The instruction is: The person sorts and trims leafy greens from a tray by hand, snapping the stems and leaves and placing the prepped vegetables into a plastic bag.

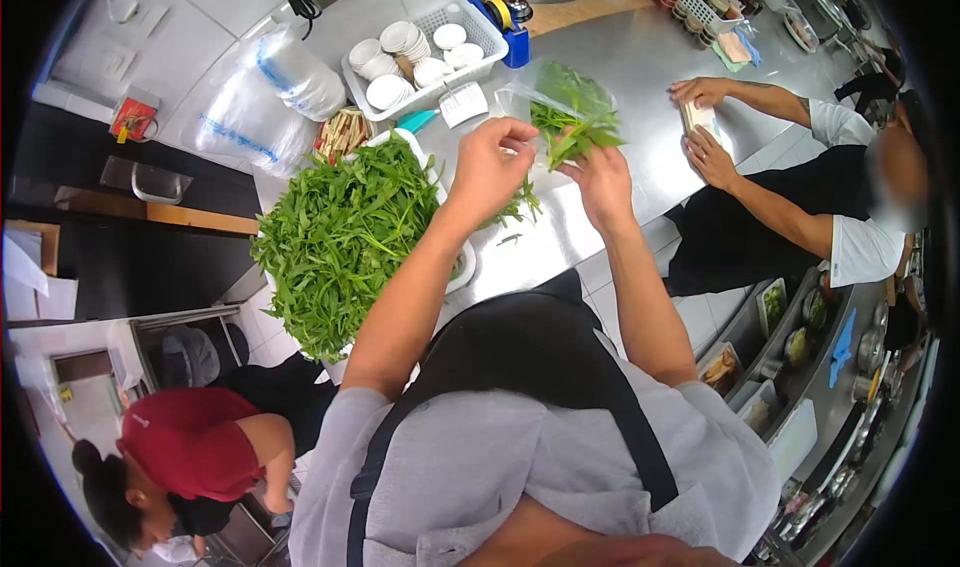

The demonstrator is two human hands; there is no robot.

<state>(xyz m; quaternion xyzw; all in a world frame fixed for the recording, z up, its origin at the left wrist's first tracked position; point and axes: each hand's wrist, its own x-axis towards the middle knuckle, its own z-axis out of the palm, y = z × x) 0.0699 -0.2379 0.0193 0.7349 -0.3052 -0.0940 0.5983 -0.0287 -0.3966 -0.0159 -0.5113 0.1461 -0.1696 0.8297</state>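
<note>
A clear plastic bag [557,84] with leafy greens [572,119] inside lies on the steel counter in front of me. My left hand [495,164] is at the bag's left edge, its fingers curled into a pinch; what sits between the fingertips is too small to make out. On the right, my right hand [601,179] grips a bunch of leafy greens at the bag's mouth. A large heap of loose greens [345,237] rises from a white tub [463,272] to my left. A few loose leaves lie on the counter below my hands.
Behind the heap stand a white basket [487,29] of small lidded cups, a blue tape dispenser [515,39] and rolls of plastic bags [262,107]. A co-worker [800,182] works at the counter's right. Another person in a red shirt [190,442] bends at lower left.
</note>
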